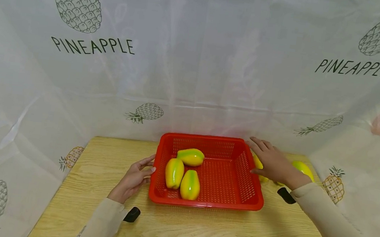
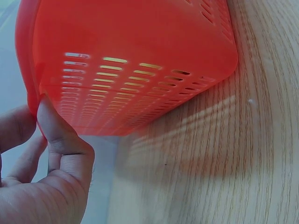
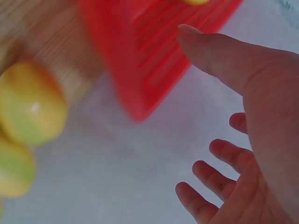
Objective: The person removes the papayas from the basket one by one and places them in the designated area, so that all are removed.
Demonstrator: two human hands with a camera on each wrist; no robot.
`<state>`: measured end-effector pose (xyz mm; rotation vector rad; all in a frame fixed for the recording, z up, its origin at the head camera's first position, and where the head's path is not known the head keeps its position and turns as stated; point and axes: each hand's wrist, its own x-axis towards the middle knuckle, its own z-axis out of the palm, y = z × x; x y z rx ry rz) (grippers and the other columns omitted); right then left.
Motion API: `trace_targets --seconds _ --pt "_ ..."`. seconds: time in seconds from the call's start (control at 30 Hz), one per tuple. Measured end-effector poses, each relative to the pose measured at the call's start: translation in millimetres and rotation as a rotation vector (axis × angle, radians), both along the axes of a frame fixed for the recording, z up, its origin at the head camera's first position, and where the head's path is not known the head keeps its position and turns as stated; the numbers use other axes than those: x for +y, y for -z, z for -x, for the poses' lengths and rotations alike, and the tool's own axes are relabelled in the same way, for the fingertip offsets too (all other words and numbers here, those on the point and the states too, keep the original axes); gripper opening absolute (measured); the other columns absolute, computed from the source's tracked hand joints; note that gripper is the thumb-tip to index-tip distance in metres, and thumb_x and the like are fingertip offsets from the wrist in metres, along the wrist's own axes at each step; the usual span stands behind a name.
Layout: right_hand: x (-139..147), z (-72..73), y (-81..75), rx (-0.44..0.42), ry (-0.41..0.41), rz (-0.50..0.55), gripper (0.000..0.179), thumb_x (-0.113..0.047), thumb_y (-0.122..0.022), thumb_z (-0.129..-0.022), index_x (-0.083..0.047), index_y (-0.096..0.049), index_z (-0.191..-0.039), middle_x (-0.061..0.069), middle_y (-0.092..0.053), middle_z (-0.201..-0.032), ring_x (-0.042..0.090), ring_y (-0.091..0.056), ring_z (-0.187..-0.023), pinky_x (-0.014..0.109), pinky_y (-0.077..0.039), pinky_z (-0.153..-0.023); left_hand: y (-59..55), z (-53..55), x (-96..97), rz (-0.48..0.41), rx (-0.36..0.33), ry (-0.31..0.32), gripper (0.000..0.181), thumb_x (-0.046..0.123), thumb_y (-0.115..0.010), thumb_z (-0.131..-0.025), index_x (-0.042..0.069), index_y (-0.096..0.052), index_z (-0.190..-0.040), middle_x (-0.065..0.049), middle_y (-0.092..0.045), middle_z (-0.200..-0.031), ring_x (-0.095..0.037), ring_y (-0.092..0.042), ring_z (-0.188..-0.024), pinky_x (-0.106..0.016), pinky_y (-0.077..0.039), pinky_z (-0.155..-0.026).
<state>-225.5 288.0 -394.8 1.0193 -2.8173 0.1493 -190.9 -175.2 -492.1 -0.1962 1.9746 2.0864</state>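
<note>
Pinches the left rim of the basket (image 1: 205,205) in the left grip (image 1: 134,179); holds the right grip (image 1: 272,160) spread at the right rim, near the far corner. Cannot tell touch from mere nearness there. Shows the basket mid-tabletop (image 1: 165,230), back rim close to the printed sheet (image 1: 198,76), with wood running wide in front and to the left. Groups three fruits (image 1: 174,173) inside toward the left end, slotted floor showing to their right. Has tighter room outside the right wall, among loose fruits (image 1: 302,170) partly hidden behind the right grip. Reveals in the left wrist view the thumb against the rim and yellow glimpsed through the wall slots. Shows the loose fruits less covered in the right wrist view, though blurred and cut by the frame.
</note>
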Motion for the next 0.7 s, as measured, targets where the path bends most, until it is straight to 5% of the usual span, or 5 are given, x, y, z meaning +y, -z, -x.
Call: trace_targets --seconds 0.7 --pt "-102.8 -4.8 17.1 -0.181 -0.104 -0.104 0.098 -0.036 -0.090 -0.086 -0.007 -0.038 -0.163 0.021 -0.037 -0.166 0.046 -0.041 -0.147 0.065 -0.041 -0.114 -2.4 -0.8 0.5 -0.006 0.004 0.008 0.058 0.001 -0.057 -0.107 0.011 -0.044 -0.163 -0.017 -0.044 -0.141 -0.011 -0.056 -0.086 -0.021 -0.053 -0.069"
